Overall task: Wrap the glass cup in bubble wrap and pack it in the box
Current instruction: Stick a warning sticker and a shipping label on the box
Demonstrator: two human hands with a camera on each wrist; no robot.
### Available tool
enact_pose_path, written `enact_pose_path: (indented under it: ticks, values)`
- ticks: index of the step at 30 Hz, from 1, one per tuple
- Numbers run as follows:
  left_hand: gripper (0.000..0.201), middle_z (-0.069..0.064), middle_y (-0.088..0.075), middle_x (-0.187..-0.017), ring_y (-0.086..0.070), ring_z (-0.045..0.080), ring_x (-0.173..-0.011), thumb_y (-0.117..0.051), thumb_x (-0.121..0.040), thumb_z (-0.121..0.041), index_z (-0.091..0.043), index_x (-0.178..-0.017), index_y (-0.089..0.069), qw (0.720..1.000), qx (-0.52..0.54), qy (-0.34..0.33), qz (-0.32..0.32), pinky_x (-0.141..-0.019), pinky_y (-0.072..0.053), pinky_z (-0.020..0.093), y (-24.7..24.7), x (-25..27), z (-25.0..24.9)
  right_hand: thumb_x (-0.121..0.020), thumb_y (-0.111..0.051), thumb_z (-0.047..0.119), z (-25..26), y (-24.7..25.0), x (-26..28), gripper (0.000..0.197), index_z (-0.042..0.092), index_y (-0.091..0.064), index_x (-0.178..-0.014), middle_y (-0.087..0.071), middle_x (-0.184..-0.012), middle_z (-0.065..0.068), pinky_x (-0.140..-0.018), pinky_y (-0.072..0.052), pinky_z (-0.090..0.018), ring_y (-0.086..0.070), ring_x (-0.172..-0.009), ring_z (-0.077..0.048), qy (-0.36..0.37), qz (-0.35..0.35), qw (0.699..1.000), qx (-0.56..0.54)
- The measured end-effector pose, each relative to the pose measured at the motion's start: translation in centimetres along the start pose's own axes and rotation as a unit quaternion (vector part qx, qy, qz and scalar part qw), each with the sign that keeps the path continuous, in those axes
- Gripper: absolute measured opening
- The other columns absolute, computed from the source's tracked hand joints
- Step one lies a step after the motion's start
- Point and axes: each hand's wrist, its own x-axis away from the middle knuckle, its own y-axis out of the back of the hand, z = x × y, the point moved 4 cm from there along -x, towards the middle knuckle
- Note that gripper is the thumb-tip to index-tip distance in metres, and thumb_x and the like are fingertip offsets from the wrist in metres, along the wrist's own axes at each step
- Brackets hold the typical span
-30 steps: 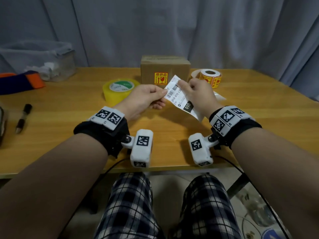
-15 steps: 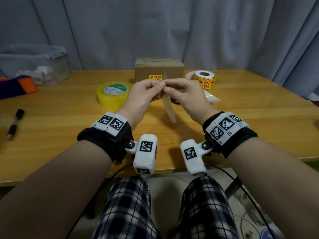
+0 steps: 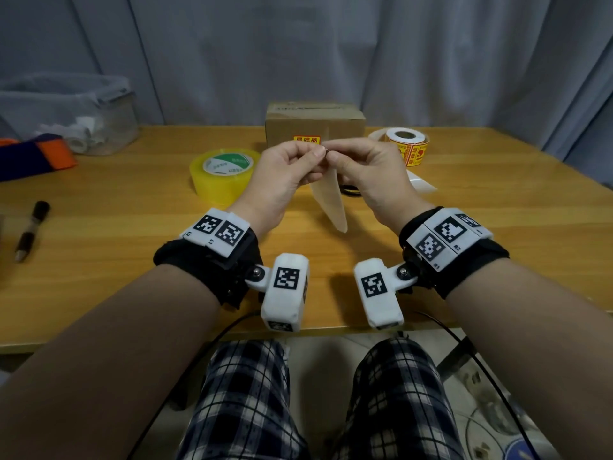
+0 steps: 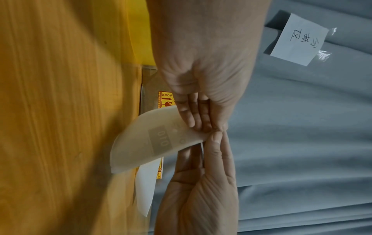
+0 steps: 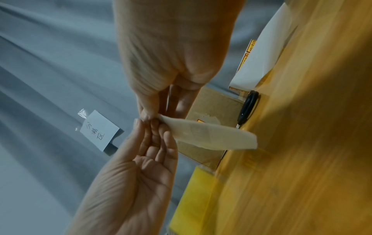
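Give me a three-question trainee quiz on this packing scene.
1. True or false: the cardboard box is closed.
2. Which hands pinch the shipping label? A) left only B) right only C) both
3. Fill in: the yellow tape roll lies to the ___ of the box.

Key:
1. True.
2. C: left hand and right hand pinch its top end.
3. Left.
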Motion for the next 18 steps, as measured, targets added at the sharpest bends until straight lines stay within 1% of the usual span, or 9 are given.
enact_pose_path:
  ticks: [3,6,12,15,18]
  values:
    - [0.012,0.006,-0.065,-0.084,-0.061,0.01,-0.076,-0.056,-0.093,-0.01,-0.001,-0.097,-0.064,1.0,-0.006,0.004,0.0,-0.076,-0.051,0.022,0.15,0.04,0.09,-0.089,-0.06,0.001,-0.09,-0.08,0.05,0.025,-0.002,-0.064,-0.113,-0.069,-0.092,-0.009,-0.063,-0.05,-0.013,-0.068,-0.08,-0.003,-0.009,-0.003,1.0,-0.001]
    - [0.009,0.004,-0.065,-0.08,-0.06,0.011,-0.076,-0.056,-0.092,-0.01,-0.006,-0.09,-0.065,1.0,-0.009,0.008,-0.006,-0.075,-0.051,0.023,0.32,0.06,0.02,-0.089,-0.059,0.001,-0.09,-0.21,0.0,0.024,-0.003,-0.065,-0.113,-0.069,-0.093,-0.009,-0.064,-0.05,-0.013,-0.068,-0.08,-0.003,-0.011,0.003,1.0,0.007]
    - [0.01,0.002,-0.065,-0.078,-0.06,0.015,-0.08,-0.057,-0.092,-0.012,-0.011,-0.086,-0.066,1.0,-0.015,0.006,-0.009,-0.077,-0.051,0.027,0.65,0.11,-0.16,-0.09,-0.059,0.003,0.05,-0.52,-0.23,0.023,-0.004,-0.066,-0.111,-0.069,-0.09,-0.009,-0.061,-0.048,-0.012,-0.066,-0.075,-0.002,-0.013,0.01,1.0,0.014]
    - [0.012,0.001,-0.064,-0.075,-0.06,0.018,-0.08,-0.057,-0.092,-0.013,-0.013,-0.082,-0.065,0.999,-0.031,0.005,-0.019,-0.077,-0.051,0.029,0.63,0.11,-0.41,-0.09,-0.06,0.005,0.15,-0.65,-0.29,0.021,-0.004,-0.067,-0.108,-0.07,-0.087,-0.01,-0.062,-0.049,-0.015,-0.067,-0.073,-0.006,-0.017,0.014,1.0,0.014]
    - [0.016,-0.002,-0.061,-0.068,-0.059,0.012,-0.071,-0.056,-0.092,-0.012,-0.015,-0.078,-0.062,0.999,-0.038,0.014,-0.035,-0.071,-0.051,0.024,0.54,0.06,-0.4,-0.09,-0.061,0.007,0.08,-0.84,-0.43,0.018,-0.001,-0.069,-0.103,-0.07,-0.085,-0.011,-0.064,-0.053,-0.023,-0.068,-0.077,-0.015,-0.019,0.01,1.0,0.016]
